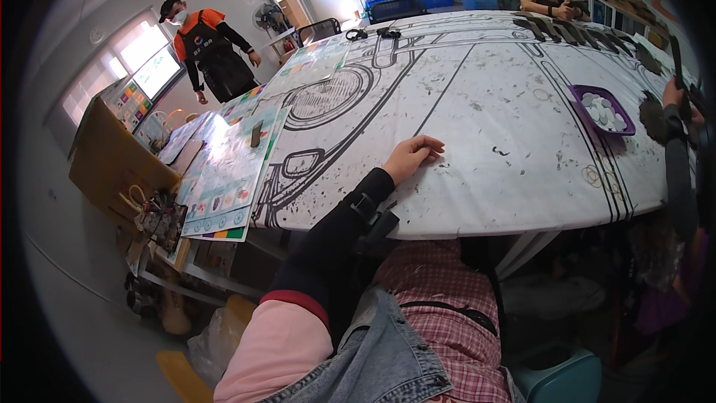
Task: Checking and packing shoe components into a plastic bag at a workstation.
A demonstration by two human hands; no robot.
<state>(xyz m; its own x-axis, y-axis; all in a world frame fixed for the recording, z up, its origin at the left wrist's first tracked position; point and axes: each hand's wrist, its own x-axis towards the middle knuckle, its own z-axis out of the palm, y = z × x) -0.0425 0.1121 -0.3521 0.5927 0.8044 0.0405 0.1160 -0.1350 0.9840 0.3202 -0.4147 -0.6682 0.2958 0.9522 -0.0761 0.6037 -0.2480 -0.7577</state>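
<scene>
The left hand (pixel 415 160), fingers loosely spread, lay on or just above the white printed surface (pixel 470 186); the right hand was out of view. Rightward sat a purple tray (pixel 626 113) of white discs (pixel 601 111); leftward, patterned sheets (pixel 230 173).

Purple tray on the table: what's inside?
The purple tray holds a heap of white, roundish flat pieces. They cover most of its bottom, so anything beneath them can't be seen.
</scene>
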